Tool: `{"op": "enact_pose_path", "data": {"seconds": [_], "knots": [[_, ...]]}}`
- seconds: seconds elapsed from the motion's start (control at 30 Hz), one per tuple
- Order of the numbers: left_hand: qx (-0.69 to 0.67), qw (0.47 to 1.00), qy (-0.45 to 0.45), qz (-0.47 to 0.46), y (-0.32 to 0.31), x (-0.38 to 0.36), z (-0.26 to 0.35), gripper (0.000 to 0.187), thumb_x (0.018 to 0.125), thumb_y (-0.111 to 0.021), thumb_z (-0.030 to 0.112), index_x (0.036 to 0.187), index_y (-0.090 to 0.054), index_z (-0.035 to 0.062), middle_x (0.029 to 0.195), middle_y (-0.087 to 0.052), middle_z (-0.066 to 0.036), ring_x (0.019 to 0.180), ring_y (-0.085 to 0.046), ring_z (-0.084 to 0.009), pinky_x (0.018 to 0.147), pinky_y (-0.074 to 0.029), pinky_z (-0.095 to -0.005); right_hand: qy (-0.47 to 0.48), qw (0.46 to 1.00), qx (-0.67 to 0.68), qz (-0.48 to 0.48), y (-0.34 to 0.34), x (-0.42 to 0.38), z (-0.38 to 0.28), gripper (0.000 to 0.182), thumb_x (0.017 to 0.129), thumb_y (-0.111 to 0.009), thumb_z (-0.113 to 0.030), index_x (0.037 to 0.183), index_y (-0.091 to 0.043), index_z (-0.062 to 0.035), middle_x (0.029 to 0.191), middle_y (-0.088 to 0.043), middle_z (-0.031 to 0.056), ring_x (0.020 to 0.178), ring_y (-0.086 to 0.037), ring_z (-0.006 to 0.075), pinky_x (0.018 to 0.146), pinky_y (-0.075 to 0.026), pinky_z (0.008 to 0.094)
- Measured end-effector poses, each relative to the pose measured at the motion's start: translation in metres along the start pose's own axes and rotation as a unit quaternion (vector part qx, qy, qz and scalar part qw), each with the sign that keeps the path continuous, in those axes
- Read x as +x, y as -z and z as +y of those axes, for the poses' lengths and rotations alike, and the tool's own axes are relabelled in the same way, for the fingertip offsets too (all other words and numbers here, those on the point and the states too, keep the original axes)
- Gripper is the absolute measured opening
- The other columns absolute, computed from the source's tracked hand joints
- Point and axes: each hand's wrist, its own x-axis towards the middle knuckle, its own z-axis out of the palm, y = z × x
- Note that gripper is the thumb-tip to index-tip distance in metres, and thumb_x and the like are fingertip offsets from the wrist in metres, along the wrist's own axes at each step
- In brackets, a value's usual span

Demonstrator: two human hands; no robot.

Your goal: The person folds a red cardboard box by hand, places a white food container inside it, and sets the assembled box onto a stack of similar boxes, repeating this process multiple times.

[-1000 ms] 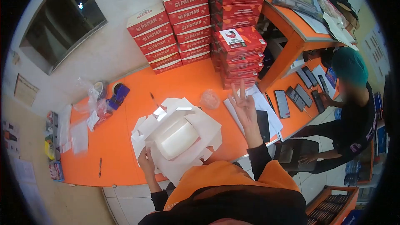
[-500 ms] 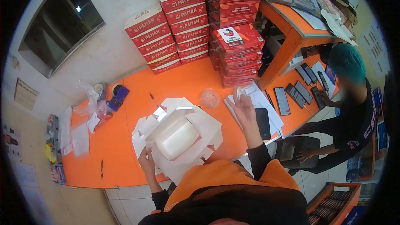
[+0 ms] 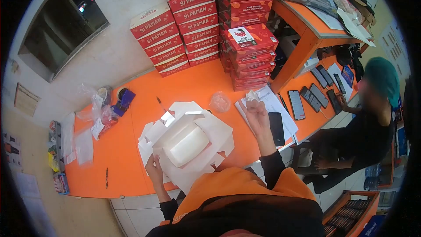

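Observation:
Unfolded white cardboard cartons (image 3: pixel 221 138) lie stacked on the orange table in front of me, with a white paper food box (image 3: pixel 187 145) lying on top. My left hand (image 3: pixel 154 169) is closed on the near left edge of the cartons. To the right, my right hand (image 3: pixel 258 118) is raised over the papers (image 3: pixel 287 125) and a dark phone (image 3: pixel 276 129), its fingers curled in. A small crumpled whitish piece (image 3: pixel 251 95) shows right at its fingertips; I cannot tell what it is. Between both hands, farther back, sits a round clear plastic bundle (image 3: pixel 220 102).
Red boxes (image 3: pixel 193 13) stand in tall stacks at the back. Tape rolls with a blue dispenser (image 3: pixel 125 101) and plastic bags (image 3: pixel 85 145) lie left, near a pen (image 3: pixel 106 178). Several phones (image 3: pixel 296 105) lie right, beside a seated person in a green hair cover (image 3: pixel 383 77).
My right hand's fingers have curled in; one was stretched upward before. My left hand stays on the cartons. The person at right has leaned back, drawing the lower arm closer to the body.

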Motion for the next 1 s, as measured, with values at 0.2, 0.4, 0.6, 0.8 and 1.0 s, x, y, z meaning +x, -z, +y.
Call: {"op": "enact_pose_path", "data": {"seconds": [0.2, 0.4, 0.6, 0.8, 1.0], "knots": [[0.007, 1.0, 0.009, -0.003, 0.0, 0.0, 0.004, 0.025, 0.094, -0.048, 0.015, 0.1, -0.06, -0.0064, 0.079, -0.065, -0.017, 0.072, -0.063, -0.0176, 0.062, -0.047, -0.0312, -0.001, 1.0, 0.003, 0.001, -0.004, -0.001, 0.001, 0.039, 0.078, -0.052, 0.002, 0.046, -0.033, -0.0103, 0.057, -0.042, 0.0011, 0.071, -0.049, 0.0119, 0.115, -0.018, 0.0478], [0.002, 0.999, 0.031, -0.003, 0.002, 0.0, 0.007, 0.024, 0.091, -0.052, 0.013, 0.103, -0.061, -0.0058, 0.082, -0.066, -0.017, 0.074, -0.064, -0.0219, 0.066, -0.047, -0.0323, 0.006, 1.0, -0.005, 0.004, -0.004, -0.002, 0.0, 0.038, 0.078, -0.052, 0.001, 0.046, -0.033, -0.0098, 0.057, -0.043, 0.0018, 0.071, -0.049, 0.0122, 0.114, -0.021, 0.0469], [-0.006, 0.999, 0.045, -0.001, 0.001, 0.0, 0.008, 0.024, 0.091, -0.053, 0.012, 0.104, -0.061, -0.0059, 0.083, -0.066, -0.017, 0.075, -0.064, -0.0211, 0.064, -0.048, -0.0313, -0.003, 0.999, 0.044, -0.018, 0.01, -0.001, -0.005, 0.039, 0.081, -0.052, 0.0, 0.048, -0.033, -0.0092, 0.06, -0.043, 0.0024, 0.075, -0.05, 0.0136, 0.107, -0.031, 0.0406], [0.005, 0.999, 0.042, -0.002, 0.001, 0.0, 0.009, 0.023, 0.09, -0.052, 0.01, 0.104, -0.061, -0.0053, 0.083, -0.066, -0.017, 0.076, -0.064, -0.0212, 0.065, -0.048, -0.0311, -0.014, 0.998, -0.021, -0.06, -0.01, -0.005, -0.003, 0.036, 0.083, -0.049, 0.002, 0.112, -0.049, -0.0186, 0.118, -0.048, 0.0062, 0.118, -0.043, 0.021, 0.106, -0.031, 0.0401], [0.015, 0.999, 0.031, -0.005, 0.0, 0.001, 0.002, 0.022, 0.09, -0.052, 0.01, 0.103, -0.061, -0.0054, 0.083, -0.066, -0.018, 0.075, -0.064, -0.0223, 0.065, -0.048, -0.033, 0.007, 0.992, -0.118, -0.042, -0.033, -0.007, 0.001, 0.1, 0.065, -0.037, 0.02, 0.146, -0.013, -0.0344, 0.153, -0.009, 0.0044, 0.141, -0.012, 0.0278, 0.111, -0.021, 0.0495]]}}
